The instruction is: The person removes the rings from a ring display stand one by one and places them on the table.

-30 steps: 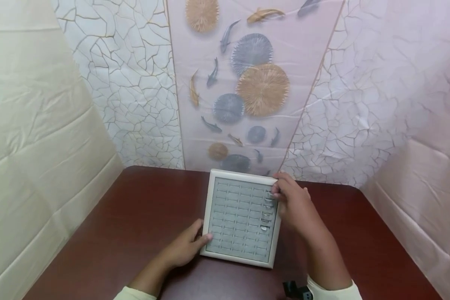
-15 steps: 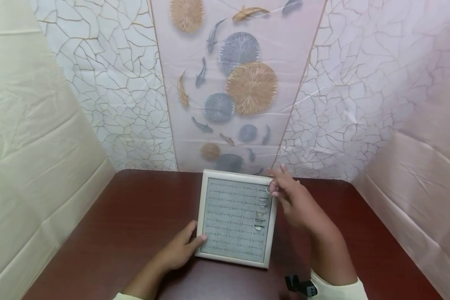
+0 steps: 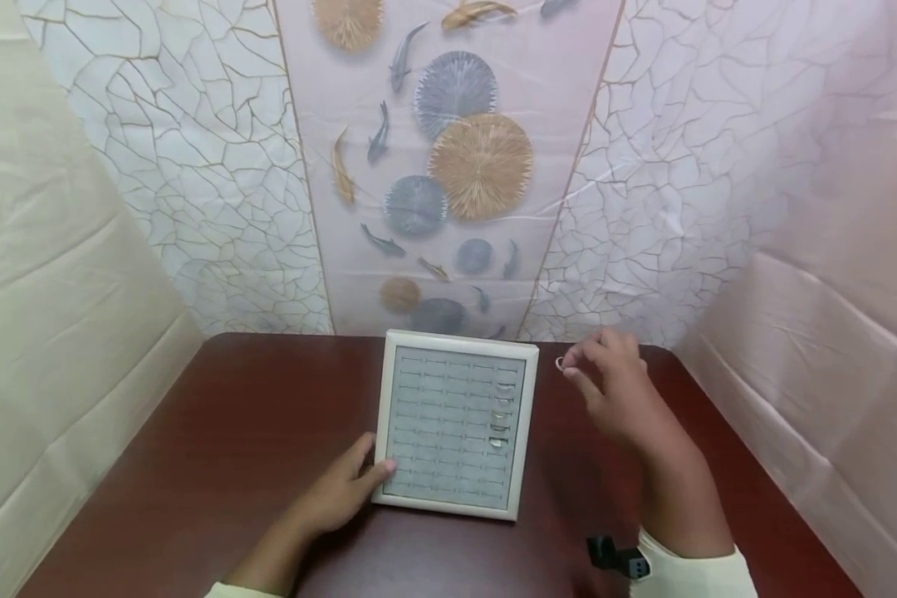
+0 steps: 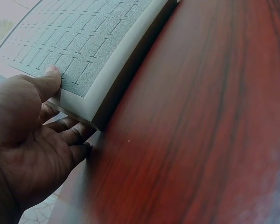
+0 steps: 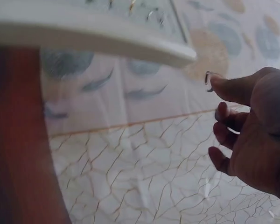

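A ring display tray (image 3: 448, 432) with a pale frame and a grey slotted pad stands tilted on the table. Several rings (image 3: 497, 417) sit in the slots of its right-hand column. My left hand (image 3: 340, 486) grips the tray's lower left edge, the thumb on the front and the fingers behind, as the left wrist view also shows. To the right of the tray, apart from it, my right hand (image 3: 613, 386) pinches a small silvery ring (image 5: 208, 81) between thumb and fingertip. The other fingers of that hand are loosely bent in the right wrist view.
Under the tray is a dark red wooden table (image 3: 269, 399). Patterned cloth (image 3: 456, 166) hangs behind it, with cream cloth (image 3: 67, 291) along the left side and more cloth on the right. A black device (image 3: 619, 558) is at the right sleeve.
The right hand has drawn a ring away from the tray's top right slot and moved right with it. The left hand keeps its grip. The head view has shifted slightly.
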`<state>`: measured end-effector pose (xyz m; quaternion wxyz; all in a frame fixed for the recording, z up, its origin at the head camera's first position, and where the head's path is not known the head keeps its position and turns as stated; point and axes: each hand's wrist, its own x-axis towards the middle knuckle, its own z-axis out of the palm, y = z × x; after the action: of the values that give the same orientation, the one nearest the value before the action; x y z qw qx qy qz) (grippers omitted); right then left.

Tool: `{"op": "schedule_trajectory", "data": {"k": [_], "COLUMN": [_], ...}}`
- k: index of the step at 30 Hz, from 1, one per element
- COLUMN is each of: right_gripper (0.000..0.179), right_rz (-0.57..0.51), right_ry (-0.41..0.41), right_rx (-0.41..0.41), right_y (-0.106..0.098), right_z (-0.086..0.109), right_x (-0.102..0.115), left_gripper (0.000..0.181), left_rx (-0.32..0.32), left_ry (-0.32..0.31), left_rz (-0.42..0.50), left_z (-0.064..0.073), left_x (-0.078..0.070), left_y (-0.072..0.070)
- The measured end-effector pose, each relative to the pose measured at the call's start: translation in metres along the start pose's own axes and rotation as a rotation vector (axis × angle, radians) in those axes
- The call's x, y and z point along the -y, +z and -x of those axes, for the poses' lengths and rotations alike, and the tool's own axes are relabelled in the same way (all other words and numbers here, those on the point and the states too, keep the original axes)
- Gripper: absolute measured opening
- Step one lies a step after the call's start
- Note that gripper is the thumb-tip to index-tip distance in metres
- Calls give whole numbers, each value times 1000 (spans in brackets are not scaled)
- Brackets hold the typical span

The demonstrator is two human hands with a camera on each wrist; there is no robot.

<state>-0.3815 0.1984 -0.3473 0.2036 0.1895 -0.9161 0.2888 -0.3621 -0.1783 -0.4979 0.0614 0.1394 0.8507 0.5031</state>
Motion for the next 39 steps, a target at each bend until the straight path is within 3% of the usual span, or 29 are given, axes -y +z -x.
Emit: {"op": "schedule_trajectory", "data": {"k": [8,18,25,39], "right_gripper": [17,17,17,18], "right_rz": [108,245,366,453], "right_ry": [163,353,377,404], "right_rx": [280,464,578,669], "right_y": [30,65,86,98], "right_z": [1,10,13,13], "right_x": [-32,-61,-65,-55], "left_gripper": [39,31,30,32], "left_rx": [-8,-6,-12,-22], "left_ry": [8,58,64,54], "left_rz": [-28,-45,-56,-37], "left_z": [-2,-7,-5,1], "left_x": [5,2,2,6], "left_y": [-10,-14,-14,-11]}}
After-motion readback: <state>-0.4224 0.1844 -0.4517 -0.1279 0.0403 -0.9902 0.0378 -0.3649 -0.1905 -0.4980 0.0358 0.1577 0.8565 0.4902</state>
